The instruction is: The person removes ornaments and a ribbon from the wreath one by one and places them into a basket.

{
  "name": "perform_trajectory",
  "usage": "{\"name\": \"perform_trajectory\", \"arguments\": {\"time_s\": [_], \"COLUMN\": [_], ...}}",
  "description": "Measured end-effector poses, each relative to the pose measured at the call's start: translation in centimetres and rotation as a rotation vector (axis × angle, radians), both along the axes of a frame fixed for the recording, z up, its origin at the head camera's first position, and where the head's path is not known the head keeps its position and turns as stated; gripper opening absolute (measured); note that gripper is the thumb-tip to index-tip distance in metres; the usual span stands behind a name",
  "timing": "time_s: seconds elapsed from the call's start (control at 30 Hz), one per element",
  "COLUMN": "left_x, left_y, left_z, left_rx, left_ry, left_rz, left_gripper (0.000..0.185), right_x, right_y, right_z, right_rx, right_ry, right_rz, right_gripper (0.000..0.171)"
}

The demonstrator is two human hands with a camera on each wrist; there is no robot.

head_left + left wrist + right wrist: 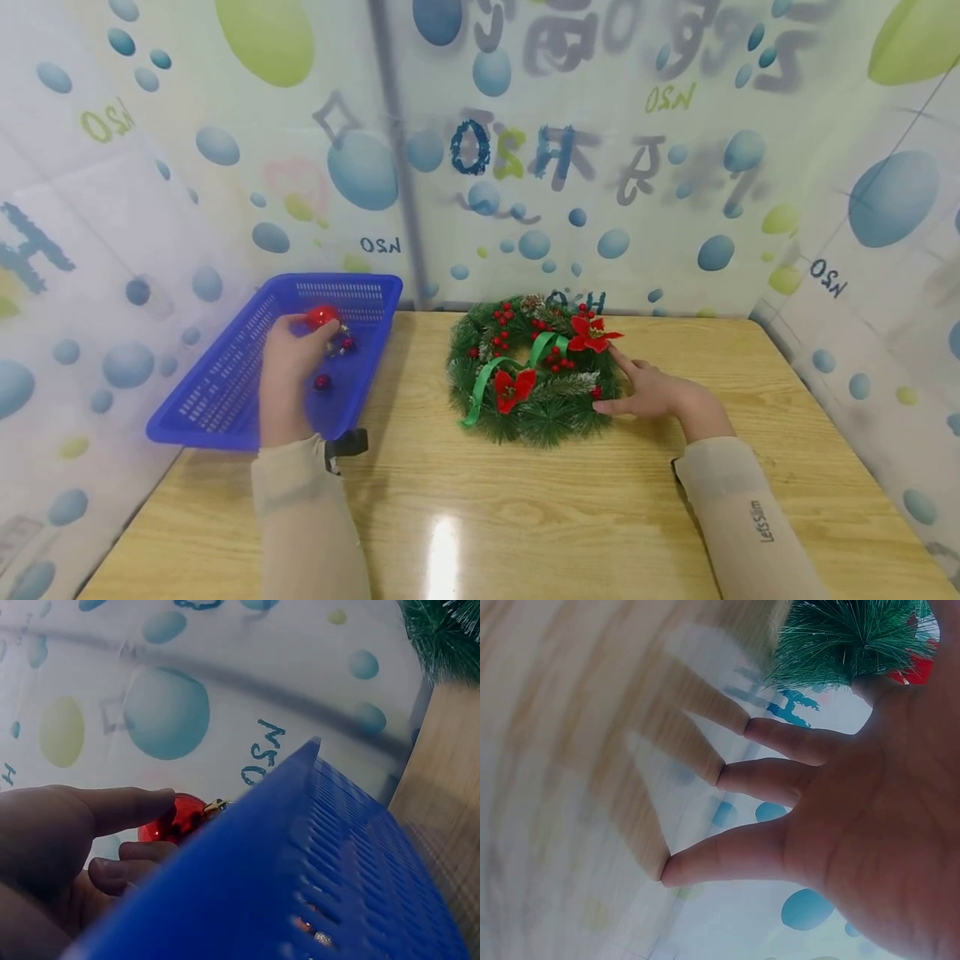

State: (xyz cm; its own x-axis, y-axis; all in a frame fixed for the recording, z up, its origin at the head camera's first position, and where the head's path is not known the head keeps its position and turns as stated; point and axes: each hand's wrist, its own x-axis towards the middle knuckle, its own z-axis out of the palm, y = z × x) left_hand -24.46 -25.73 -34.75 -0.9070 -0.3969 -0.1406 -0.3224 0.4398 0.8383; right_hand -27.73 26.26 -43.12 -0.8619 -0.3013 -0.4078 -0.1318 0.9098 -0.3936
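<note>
My left hand (291,360) reaches over the blue plastic basket (225,398) and pinches a shiny red Christmas ball (322,316) between thumb and fingers. In the left wrist view the ball (177,819) shows its gold cap, partly hidden by the basket's wall (247,855). A green Christmas wreath (551,417) lies on the table, dressed with red berries, a green ribbon (486,382) and two red flowers (514,390). At its right edge my right hand (652,393) touches it with spread fingers; in the right wrist view, several fingertips (676,871) rest on the table.
Small ornaments lie in the basket, among them a dark red ball (322,382). The basket stands on the left of the wooden table (570,517), and its rim rises beside my left hand. Patterned curtains (480,200) enclose the back and sides.
</note>
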Motion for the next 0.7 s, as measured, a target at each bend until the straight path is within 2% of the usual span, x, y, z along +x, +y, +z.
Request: {"name": "perform_trajectory", "arguments": {"time_s": [0.13,0.27,0.37,0.43,0.57,0.63,0.7], "left_x": [-0.1,0.2,0.9,1.4,2.3,2.4,2.1], "left_y": [0.4,1.0,0.7,-0.2,-3.2,-4.6,-5.4], "left_z": [-0.3,-0.8,-0.9,-0.7,-0.4,-0.7,-1.0], "left_rx": [-0.020,-0.057,-0.086,-0.119,-0.171,-0.171,-0.150], "left_ry": [-0.033,-0.003,0.025,0.041,0.059,0.065,0.069], "left_rz": [-0.037,-0.041,-0.070,-0.103,-0.191,-0.220,-0.223], "left_gripper": [0.082,0.079,0.078,0.078,0.080,0.081,0.081], "right_x": [0.1,0.3,0.5,0.6,0.4,0.2,0.1], "right_y": [0.3,0.5,0.3,0.1,-0.3,-0.1,0.2], "right_z": [-0.2,-0.4,-0.5,-0.6,-0.6,-0.4,-0.2], "right_rx": [-0.004,-0.010,-0.017,-0.024,-0.033,-0.026,-0.015], "right_ry": [0.003,0.000,0.001,-0.002,-0.003,0.009,0.022], "right_rz": [-0.002,-0.008,-0.008,-0.005,0.005,0.010,0.005], "right_gripper": [0.128,0.127,0.126,0.125,0.125,0.125,0.126]}}
